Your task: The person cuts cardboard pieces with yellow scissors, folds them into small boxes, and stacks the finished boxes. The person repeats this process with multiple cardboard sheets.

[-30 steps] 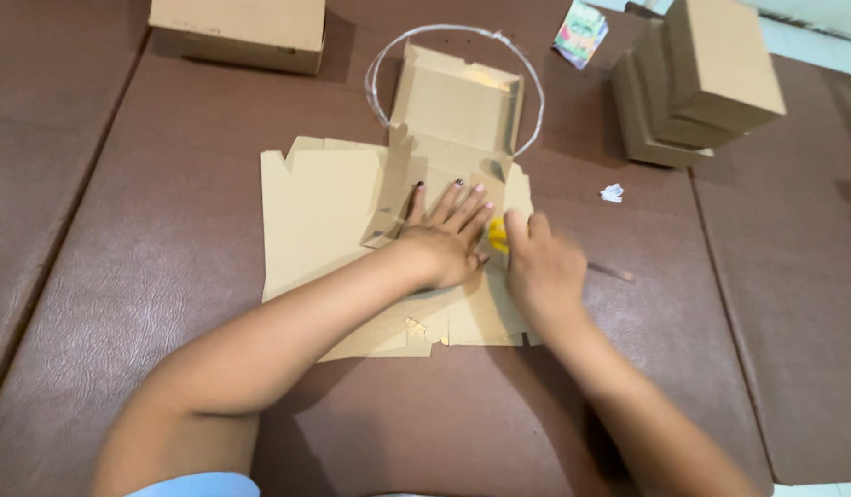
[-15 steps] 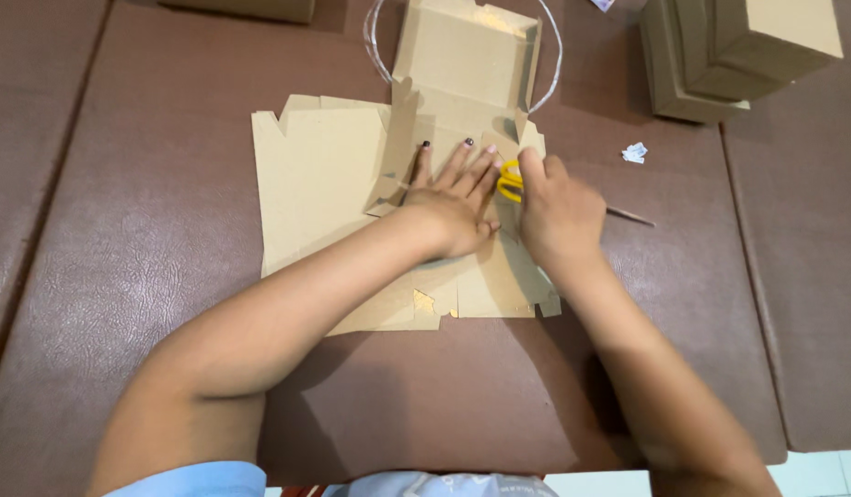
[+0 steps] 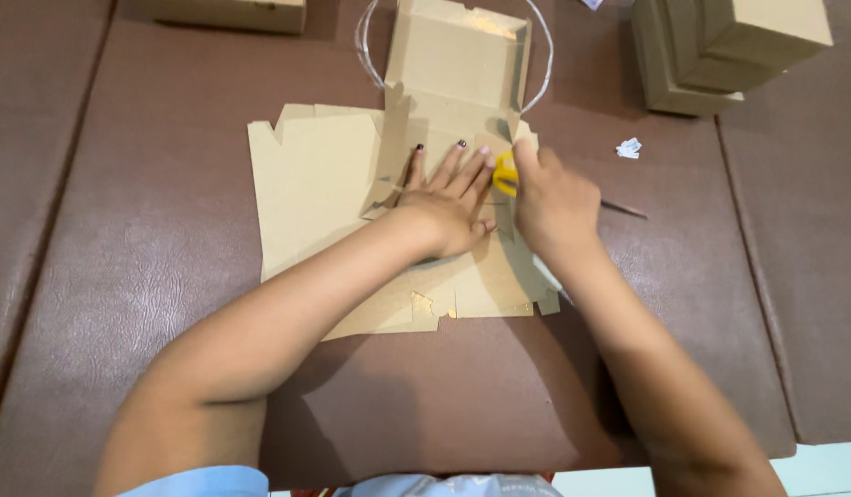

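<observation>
Her left hand (image 3: 448, 207) lies flat and open, pinning the cardboard sheet (image 3: 315, 184) still. The right hand (image 3: 554, 202) has its grip closed around a yellow tool (image 3: 505, 173), pressing there.

Bare mat (image 3: 167, 230) left (box stack (image 3: 720, 51) right)

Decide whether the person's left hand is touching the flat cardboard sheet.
Touching. The head view shows the left hand pressed flat on the cardboard sheet, fingers spread, with no gap beneath the palm.

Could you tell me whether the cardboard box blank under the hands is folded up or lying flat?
Partly folded: the cardboard blank's far walls stand up; the near part lies flat.
</observation>
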